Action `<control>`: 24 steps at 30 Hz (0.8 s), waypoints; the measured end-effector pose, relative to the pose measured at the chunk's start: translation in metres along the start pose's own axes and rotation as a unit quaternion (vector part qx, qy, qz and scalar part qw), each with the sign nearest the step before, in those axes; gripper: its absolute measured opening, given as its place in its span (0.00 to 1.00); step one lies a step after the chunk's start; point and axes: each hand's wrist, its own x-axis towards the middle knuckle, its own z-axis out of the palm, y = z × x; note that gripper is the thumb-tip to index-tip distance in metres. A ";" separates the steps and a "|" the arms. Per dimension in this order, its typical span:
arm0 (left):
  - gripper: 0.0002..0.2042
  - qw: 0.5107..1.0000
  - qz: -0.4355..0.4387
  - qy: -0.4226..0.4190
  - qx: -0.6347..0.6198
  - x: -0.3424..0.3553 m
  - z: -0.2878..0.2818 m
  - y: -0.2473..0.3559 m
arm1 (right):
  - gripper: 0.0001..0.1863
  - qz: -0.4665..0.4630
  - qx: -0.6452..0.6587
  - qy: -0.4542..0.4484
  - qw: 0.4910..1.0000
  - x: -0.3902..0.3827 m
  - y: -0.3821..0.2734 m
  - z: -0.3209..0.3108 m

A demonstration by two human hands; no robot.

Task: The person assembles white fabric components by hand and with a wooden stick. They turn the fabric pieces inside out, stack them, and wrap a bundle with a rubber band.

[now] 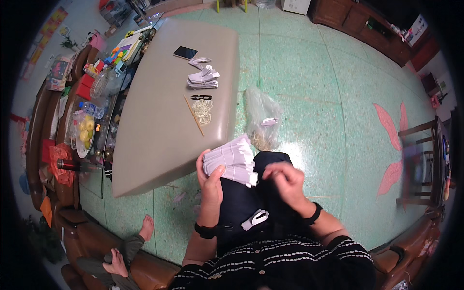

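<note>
One bundle (231, 160), left hand (211, 188) gripping, right hand (289, 189) half-curled

- Gap between right hand (286, 181) and bundle (232, 162): passable side to side; fingers blurred, so its depth is hard to judge.
- Left hand (211, 181) and bundle together block the direct line from lap to cord (202, 112).
- Bench (150, 125): broad bare stretch left of stick (194, 116), running to the near end; a hand could sweep low there.
- Bench, right side: stick, cord, snips (201, 97), stack (203, 79), phone (185, 52) in a rough file; pass above.
- Bag (261, 108) on floor just beyond the knees, beside bench; hampers a low forward reach.
- Right: open floor (333, 121) out to chair (420, 133).
- Lap: white piece (255, 220) lies between forearms.
</note>
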 end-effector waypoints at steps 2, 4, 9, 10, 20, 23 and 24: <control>0.34 0.996 -0.032 -0.083 -0.002 -0.001 -0.006 0.008 | 0.12 -0.086 -0.147 0.036 0.985 0.021 -0.018 -0.010; 0.36 0.990 -0.038 -0.129 0.028 -0.005 -0.005 0.013 | 0.18 -0.091 -0.140 -0.043 0.985 0.037 -0.029 -0.013; 0.38 0.973 -0.035 -0.210 0.090 -0.011 0.000 0.016 | 0.36 -0.100 -0.203 -0.201 0.953 0.046 -0.039 -0.009; 0.38 0.971 -0.040 -0.214 0.095 -0.011 0.000 0.017 | 0.38 -0.104 -0.221 -0.227 0.943 0.047 -0.042 -0.009; 0.19 0.974 0.007 -0.143 0.175 -0.020 0.007 -0.004 | 0.38 0.037 -0.156 -0.286 0.945 0.030 -0.026 0.009; 0.18 0.964 0.028 -0.125 0.233 -0.022 0.013 -0.013 | 0.35 -0.006 -0.167 -0.231 0.958 0.017 -0.019 0.023; 0.19 0.966 0.018 -0.121 0.229 -0.023 0.016 -0.014 | 0.34 -0.005 -0.168 -0.211 0.963 0.013 -0.017 0.026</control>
